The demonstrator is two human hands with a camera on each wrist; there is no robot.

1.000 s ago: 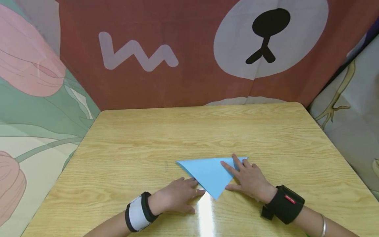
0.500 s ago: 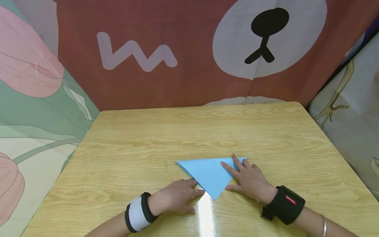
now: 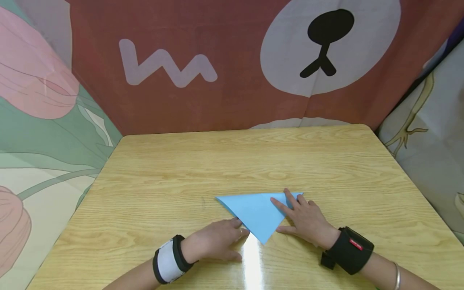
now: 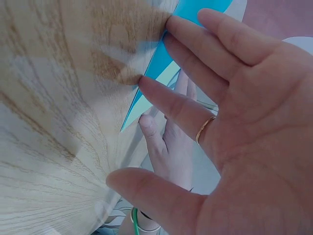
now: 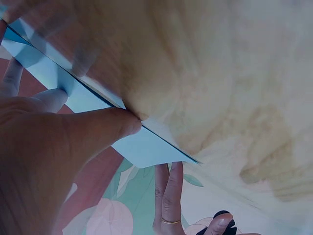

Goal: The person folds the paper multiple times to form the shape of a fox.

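Note:
A sheet of light blue paper [image 3: 253, 211], folded into a triangle, lies on the wooden table with its long edge away from me and one corner towards me. My right hand [image 3: 308, 221] rests on its right part, fingers spread; in the right wrist view the thumb [image 5: 117, 122] lies against the paper's near edge. Along the lower left edge, my left hand [image 3: 215, 239] touches the paper with straight fingertips. The left wrist view shows those fingers [image 4: 171, 105] extended, with a ring on one, and the thumb apart from the paper.
The wooden table [image 3: 163, 169] stretches well beyond the paper on all sides. A brown cloth [image 3: 181, 108] with a cartoon bear face hangs behind its far edge. Flower-patterned fabric [image 3: 47, 137] covers the left side. Bands [image 3: 168, 262] are strapped round both wrists.
The left hand's fingertips have shifted very slightly at the paper's edge. The paper and the right hand have stayed in place.

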